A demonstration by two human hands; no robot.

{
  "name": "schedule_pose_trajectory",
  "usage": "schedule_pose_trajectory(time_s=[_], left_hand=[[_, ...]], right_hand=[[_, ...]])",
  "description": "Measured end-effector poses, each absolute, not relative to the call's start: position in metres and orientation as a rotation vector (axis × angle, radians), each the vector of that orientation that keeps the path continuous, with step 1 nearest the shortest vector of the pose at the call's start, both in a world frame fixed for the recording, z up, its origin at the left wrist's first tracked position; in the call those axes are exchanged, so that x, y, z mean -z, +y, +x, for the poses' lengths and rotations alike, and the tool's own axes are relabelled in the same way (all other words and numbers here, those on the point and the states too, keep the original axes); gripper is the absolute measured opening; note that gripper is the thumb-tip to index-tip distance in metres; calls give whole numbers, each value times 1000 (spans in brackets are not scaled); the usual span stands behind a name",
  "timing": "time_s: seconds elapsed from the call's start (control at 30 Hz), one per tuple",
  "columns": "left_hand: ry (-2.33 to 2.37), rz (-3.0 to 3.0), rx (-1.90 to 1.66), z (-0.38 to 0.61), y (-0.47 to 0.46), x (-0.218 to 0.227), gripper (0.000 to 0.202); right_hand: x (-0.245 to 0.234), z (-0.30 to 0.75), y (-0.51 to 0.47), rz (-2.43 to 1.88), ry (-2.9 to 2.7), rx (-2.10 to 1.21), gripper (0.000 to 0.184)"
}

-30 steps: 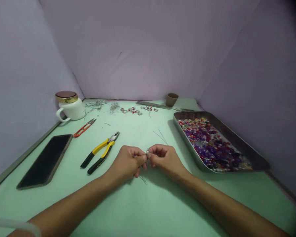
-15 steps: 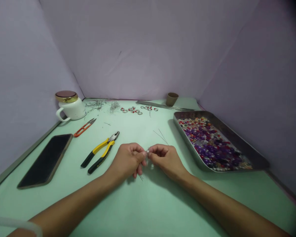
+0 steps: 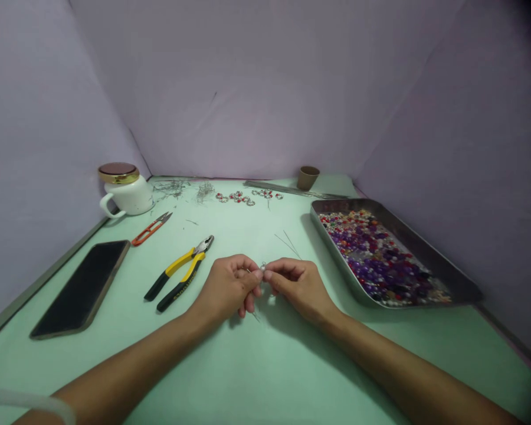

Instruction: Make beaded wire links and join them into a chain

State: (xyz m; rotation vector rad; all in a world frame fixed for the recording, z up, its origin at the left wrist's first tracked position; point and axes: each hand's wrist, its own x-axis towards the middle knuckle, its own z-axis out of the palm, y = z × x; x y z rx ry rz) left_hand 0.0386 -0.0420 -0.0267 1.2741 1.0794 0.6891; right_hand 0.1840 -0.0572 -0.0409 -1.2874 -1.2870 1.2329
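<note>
My left hand [image 3: 228, 287] and my right hand [image 3: 298, 284] meet over the middle of the green table [image 3: 256, 366]. Both are closed in a pinch on a small pale bead on a thin wire [image 3: 262, 267] held between the fingertips. The wire's lower end pokes out under my left fingers. A metal tray [image 3: 442, 262] full of purple, red and white beads [image 3: 376, 254] lies just right of my right hand. Yellow-handled pliers [image 3: 180, 273] lie just left of my left hand.
A black phone [image 3: 82, 288] lies at the left edge. Orange thread snips [image 3: 150, 229] and a white lidded mug [image 3: 124, 189] sit behind it. Finished bead pieces [image 3: 239, 198], loose wire bits [image 3: 177, 189], long wires [image 3: 287, 190] and a small brown cup [image 3: 308, 177] line the back.
My hands stay together on the bead and wire, with small finger shifts only. My left fingers have loosened a little around the wire.
</note>
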Motion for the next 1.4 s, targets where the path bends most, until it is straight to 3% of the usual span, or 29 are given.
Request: schedule_pose_trajectory(time_s=[0.43,0.9,1.4], left_hand=[[992,1084,-691,34,-37,31,9],[971,1245,-692,33,-36,24,13],[1069,1299,-609,34,-36,23,6]], right_hand=[[39,182,-63,-1314,-1390,-1157,9],[46,183,-59,-1140,-1186,-1450,13],[48,183,-62,-1219,-1406,-1267,10]])
